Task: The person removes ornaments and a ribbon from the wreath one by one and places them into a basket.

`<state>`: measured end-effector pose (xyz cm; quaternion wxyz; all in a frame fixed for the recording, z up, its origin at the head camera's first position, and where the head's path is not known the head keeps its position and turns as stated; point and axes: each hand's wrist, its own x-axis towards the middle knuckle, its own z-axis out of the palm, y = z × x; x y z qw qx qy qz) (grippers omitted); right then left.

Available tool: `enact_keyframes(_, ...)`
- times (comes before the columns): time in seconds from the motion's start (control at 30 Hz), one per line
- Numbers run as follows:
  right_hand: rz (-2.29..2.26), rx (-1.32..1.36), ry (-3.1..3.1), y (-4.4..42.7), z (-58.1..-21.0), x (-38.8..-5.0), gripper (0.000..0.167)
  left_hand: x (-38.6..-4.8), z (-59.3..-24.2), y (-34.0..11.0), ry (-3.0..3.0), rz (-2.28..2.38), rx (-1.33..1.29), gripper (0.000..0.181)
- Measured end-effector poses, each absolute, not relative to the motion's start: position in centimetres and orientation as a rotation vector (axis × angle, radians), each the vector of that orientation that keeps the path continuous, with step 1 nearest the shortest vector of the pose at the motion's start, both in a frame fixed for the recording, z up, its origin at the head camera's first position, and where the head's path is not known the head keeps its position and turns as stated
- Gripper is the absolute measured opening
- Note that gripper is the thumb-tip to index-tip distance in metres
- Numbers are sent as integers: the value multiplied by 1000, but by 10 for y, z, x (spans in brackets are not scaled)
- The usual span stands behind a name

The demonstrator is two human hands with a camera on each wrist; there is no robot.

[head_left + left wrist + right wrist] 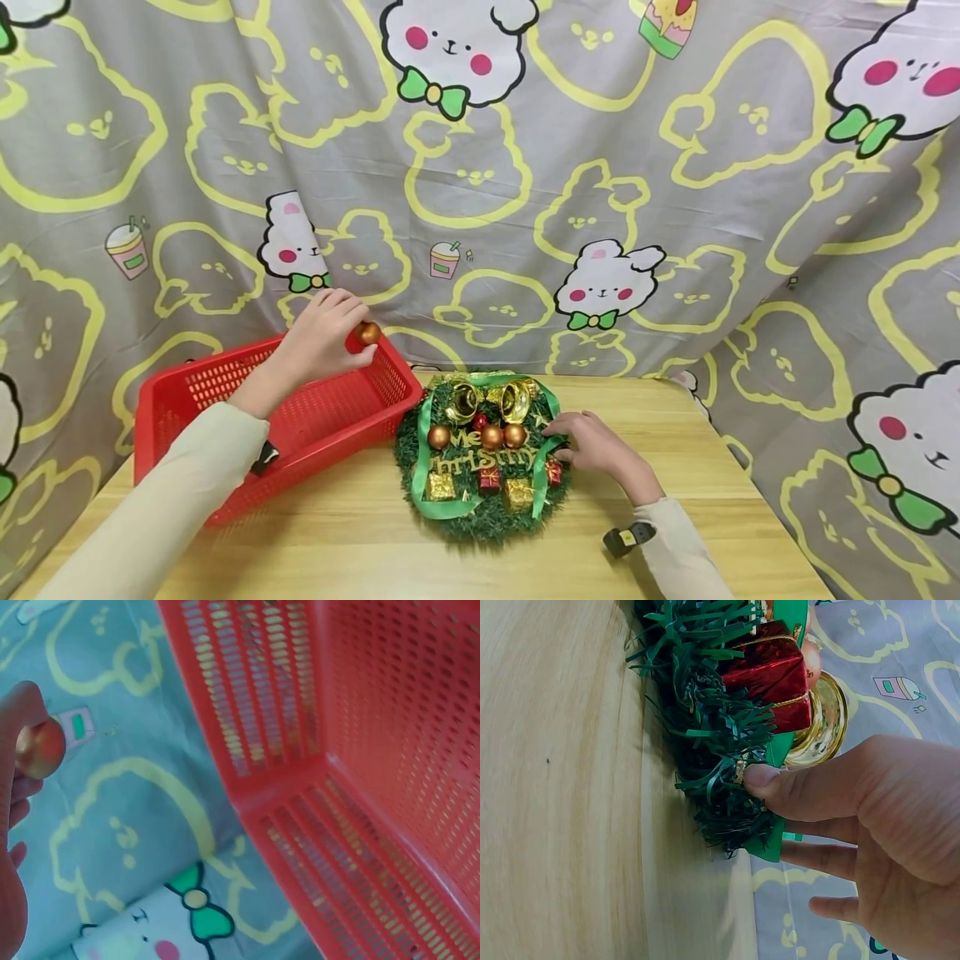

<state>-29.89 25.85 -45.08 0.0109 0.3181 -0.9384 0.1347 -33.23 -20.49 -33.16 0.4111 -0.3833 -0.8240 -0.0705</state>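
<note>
In the head view my left hand pinches an orange-gold ball above the right end of a red basket. The left wrist view shows the same ball between thumb and fingers, beside the basket. A green wreath lies on the table, with gold bells, several orange-gold balls, small gift boxes, gold lettering and green ribbon. My right hand is at the wreath's right edge. In the right wrist view its thumb and fingers grip the wreath's edge, near a red gift box.
The basket stands at the left of the wooden table, inner floor visible. Behind the table hangs a grey curtain with yellow outlines and white cartoon animals. A black wrist camera is strapped on the right wrist.
</note>
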Motion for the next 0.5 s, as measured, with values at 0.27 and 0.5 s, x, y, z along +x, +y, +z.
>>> enact_keyframes(0.27,432,984,-2933,259,-451,-299,37,-348,-345,-223,-2119,-160,-901,30)
enact_keyframes(0.5,449,964,-2952,257,-450,-298,38,-359,-357,-238,-2124,-152,-835,30)
